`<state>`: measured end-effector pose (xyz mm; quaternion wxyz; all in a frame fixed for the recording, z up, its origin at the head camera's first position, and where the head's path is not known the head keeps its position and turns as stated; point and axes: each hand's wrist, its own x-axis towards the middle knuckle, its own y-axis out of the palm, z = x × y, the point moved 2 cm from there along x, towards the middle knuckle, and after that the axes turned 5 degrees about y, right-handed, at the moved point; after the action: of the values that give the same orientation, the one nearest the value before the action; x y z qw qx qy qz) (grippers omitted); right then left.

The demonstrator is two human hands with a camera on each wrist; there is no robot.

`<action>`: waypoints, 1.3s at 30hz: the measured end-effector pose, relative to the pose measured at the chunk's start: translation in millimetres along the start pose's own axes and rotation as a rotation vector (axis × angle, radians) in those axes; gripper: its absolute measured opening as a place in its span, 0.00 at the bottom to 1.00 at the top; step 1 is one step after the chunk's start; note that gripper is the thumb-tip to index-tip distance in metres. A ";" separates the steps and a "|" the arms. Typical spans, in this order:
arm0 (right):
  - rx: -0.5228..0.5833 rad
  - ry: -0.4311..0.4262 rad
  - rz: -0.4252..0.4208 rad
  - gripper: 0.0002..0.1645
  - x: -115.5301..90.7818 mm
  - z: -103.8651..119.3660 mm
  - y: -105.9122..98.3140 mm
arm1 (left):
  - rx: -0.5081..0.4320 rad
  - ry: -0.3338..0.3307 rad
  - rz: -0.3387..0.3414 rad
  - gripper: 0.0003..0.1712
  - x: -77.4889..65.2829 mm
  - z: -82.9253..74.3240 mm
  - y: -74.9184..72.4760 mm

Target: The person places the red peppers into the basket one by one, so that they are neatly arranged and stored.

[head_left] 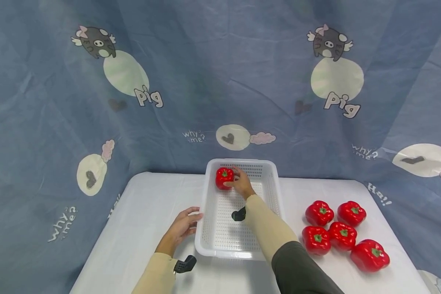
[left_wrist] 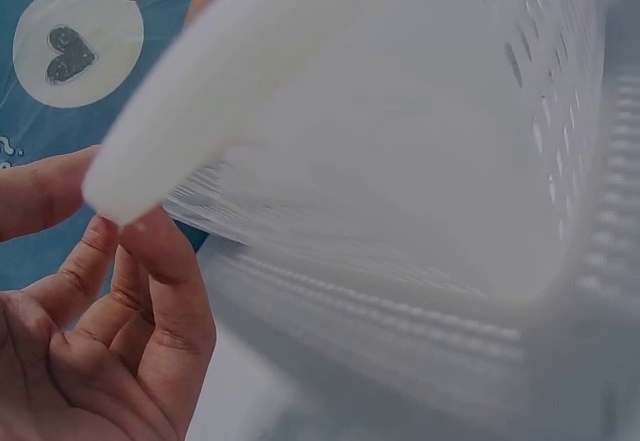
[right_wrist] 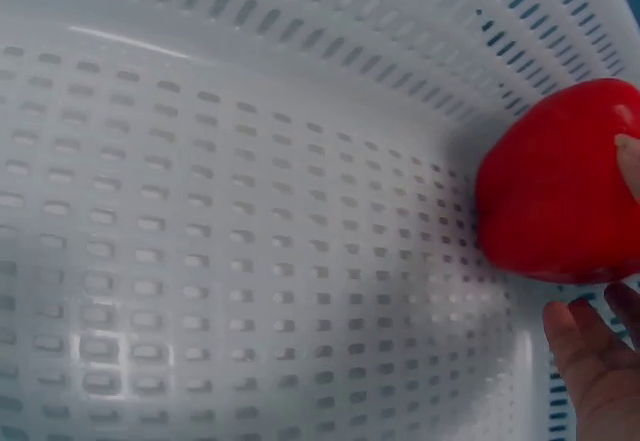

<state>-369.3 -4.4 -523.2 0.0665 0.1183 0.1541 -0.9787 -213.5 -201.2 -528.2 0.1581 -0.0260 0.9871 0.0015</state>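
A white perforated plastic basket [head_left: 236, 254] stands on the table, open side up. My left hand [head_left: 185, 223] is at its left side; in the left wrist view the thumb and fingers [left_wrist: 175, 311] pinch its rim [left_wrist: 150, 151]. Inside the basket's far left corner is a glossy red bell pepper [head_left: 224, 176] with a green stem. Reaching over the basket, my right hand [head_left: 243, 183] holds this pepper from its right side. The right wrist view shows one fingertip on the pepper [right_wrist: 555, 191] and other fingers [right_wrist: 590, 361] close beside it.
Several more red bell peppers [head_left: 342, 235] lie grouped on the white table [head_left: 143, 212], right of the basket. A blue cloth [head_left: 191, 81] with pig prints hangs behind the table and along its sides. Small black devices are on both wrists.
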 end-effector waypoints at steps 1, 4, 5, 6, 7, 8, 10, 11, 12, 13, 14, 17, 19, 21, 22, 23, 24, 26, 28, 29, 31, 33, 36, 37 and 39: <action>-0.006 0.003 -0.001 0.46 -1.1 1.1 -2.6 | -0.001 -0.004 0.000 0.23 0.0 -0.3 0.7; -0.021 0.001 -0.012 0.46 -4.5 6.6 -11.3 | -0.003 -0.008 -0.001 0.23 -0.5 -1.7 2.7; -0.021 0.000 -0.018 0.46 -5.7 8.9 -14.2 | -0.001 -0.007 -0.002 0.24 -0.7 -2.2 3.2; -0.019 0.001 -0.023 0.46 -7.2 11.3 -17.1 | 0.003 -0.006 -0.003 0.24 -0.7 -2.5 3.4; -0.013 -0.001 -0.027 0.47 -8.5 13.7 -19.8 | 0.004 -0.004 -0.004 0.24 -0.7 -2.8 3.6; -0.007 0.001 -0.032 0.47 -10.1 16.3 -22.4 | 0.006 -0.002 -0.006 0.24 -0.7 -3.0 3.6; 0.002 0.008 -0.038 0.49 -13.5 21.3 -26.8 | 0.008 -0.001 -0.010 0.23 -0.4 -3.4 3.1; 0.008 0.011 -0.039 0.50 -15.4 23.6 -28.8 | 0.009 -0.001 -0.013 0.23 -0.1 -3.4 2.7; 0.012 0.015 -0.039 0.51 -17.3 25.5 -30.7 | 0.009 -0.003 -0.016 0.22 0.1 -3.5 2.3; 0.012 0.016 -0.036 0.52 -19.1 27.1 -32.5 | 0.009 -0.003 -0.019 0.22 0.3 -3.7 1.9; 0.012 0.016 -0.033 0.53 -21.0 28.4 -34.3 | 0.007 -0.005 -0.022 0.22 0.6 -3.7 1.6; 0.016 0.013 -0.020 0.53 -25.9 30.2 -40.9 | 0.005 -0.012 -0.026 0.22 1.3 -3.6 -0.1; 0.008 0.009 -0.015 0.53 -28.8 29.6 -45.7 | -0.002 -0.018 -0.027 0.22 1.7 -3.2 -0.9; 0.005 0.007 -0.011 0.52 -32.1 29.2 -50.9 | -0.007 -0.025 -0.026 0.22 2.2 -2.3 -2.0; 0.003 0.003 -0.010 0.52 -33.8 29.0 -53.3 | -0.012 -0.029 -0.025 0.22 2.5 -1.7 -2.4; 0.007 0.001 -0.004 0.52 -36.0 29.0 -55.9 | -0.013 -0.031 -0.023 0.22 2.5 -1.5 -2.5; 0.008 -0.002 0.001 0.52 -38.6 29.2 -58.4 | -0.014 -0.034 -0.021 0.23 2.4 -1.2 -2.8; 0.009 -0.006 0.012 0.52 -43.1 28.7 -64.0 | -0.015 -0.034 -0.017 0.23 2.6 -0.6 -3.5; 0.019 -0.017 0.024 0.51 -47.5 27.8 -69.5 | -0.014 -0.033 -0.014 0.24 2.4 -0.9 -3.5; 0.022 -0.020 0.031 0.51 -50.0 27.0 -72.3 | -0.012 -0.033 -0.015 0.24 2.5 -0.9 -3.4; 0.024 -0.025 0.042 0.51 -54.2 25.0 -77.5 | -0.014 -0.037 -0.016 0.24 2.3 -1.3 -3.0; 0.027 -0.026 0.052 0.51 -58.1 22.4 -82.8 | -0.012 -0.041 -0.014 0.24 2.1 -1.7 -2.2; 0.009 -0.030 0.056 0.50 -64.8 19.5 -91.6 | -0.005 -0.049 -0.011 0.25 1.9 -3.0 -1.0; 0.009 -0.033 0.054 0.49 -67.3 19.0 -94.8 | -0.001 -0.052 -0.011 0.25 1.9 -3.6 -0.6; 0.000 -0.036 0.046 0.48 -72.3 17.9 -101.3 | 0.003 -0.056 -0.008 0.25 2.8 -4.4 0.3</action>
<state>-320.2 92.3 -459.4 0.0917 0.1040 0.1499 -0.9789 -217.5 -201.0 -525.0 0.1855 -0.0295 0.9822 0.0001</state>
